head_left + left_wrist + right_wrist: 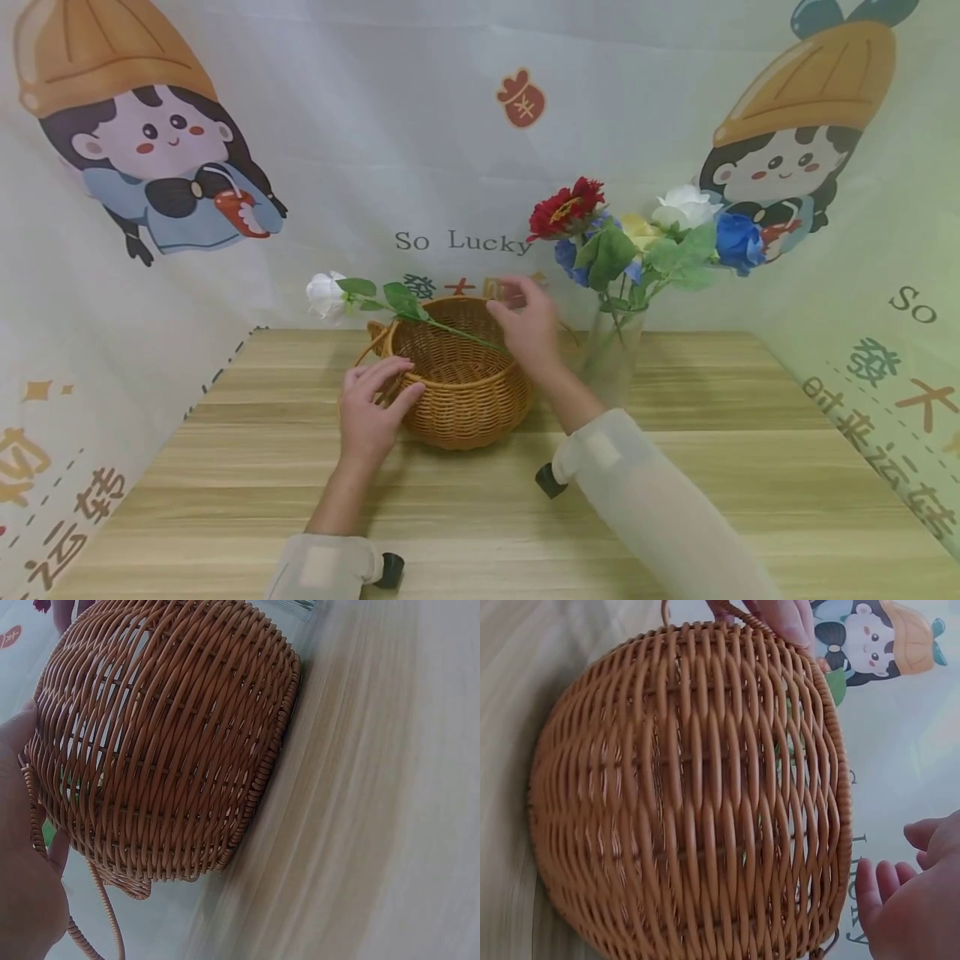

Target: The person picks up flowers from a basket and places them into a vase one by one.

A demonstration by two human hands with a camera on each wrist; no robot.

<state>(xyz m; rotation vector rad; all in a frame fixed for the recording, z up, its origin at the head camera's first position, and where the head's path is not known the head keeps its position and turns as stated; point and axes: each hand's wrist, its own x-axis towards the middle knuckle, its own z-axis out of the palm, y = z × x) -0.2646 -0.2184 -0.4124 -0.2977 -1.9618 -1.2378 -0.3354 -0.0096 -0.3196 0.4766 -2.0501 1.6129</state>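
A brown wicker basket (pixel 468 412) stands on the table. My left hand (pixel 371 408) grips its left rim, beside the thin handle (pixel 109 915); the left wrist view shows the thumb against the weave. A white rose (pixel 326 296) leans in the basket, its bloom out past the left rim and its green stem (pixel 465 335) slanting down inside to the right. Over the basket's right back rim hovers my right hand (pixel 532 325), fingers loosely bent. In the right wrist view that hand (pixel 919 900) is apart from the weave, with nothing visible in it.
Right of the basket stands a clear vase (pixel 611 358) of flowers: a red one (pixel 566 208), a white rose (pixel 686 207), a blue rose (pixel 740 243) and others. The wood-grain table (pixel 465 517) meets a printed cloth backdrop (pixel 360 125) at the back and sides.
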